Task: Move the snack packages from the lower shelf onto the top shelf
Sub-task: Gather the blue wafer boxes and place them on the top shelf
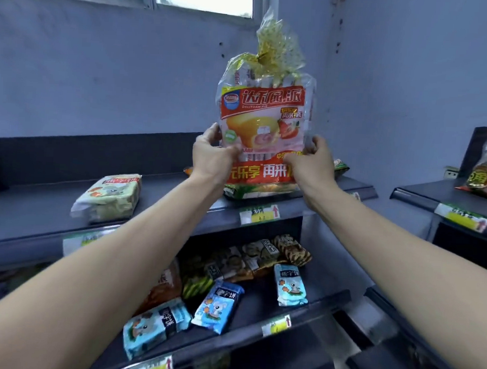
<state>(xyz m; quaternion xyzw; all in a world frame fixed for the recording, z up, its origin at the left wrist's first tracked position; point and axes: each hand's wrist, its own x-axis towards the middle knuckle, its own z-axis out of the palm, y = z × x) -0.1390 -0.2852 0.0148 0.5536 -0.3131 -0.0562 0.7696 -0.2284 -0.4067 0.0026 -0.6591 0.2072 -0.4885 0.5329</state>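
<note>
Your left hand (210, 152) and right hand (311, 162) pinch the red pie bag (263, 121) upright above the top shelf (180, 206), far right.

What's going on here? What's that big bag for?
A person is stocking shelves. Their left hand and right hand hold a big red cake bag upright by its sides, just over the top shelf, above a flat green packet. A pale green pack lies further left. Several blue packs and others wait on the lower shelf.
</note>
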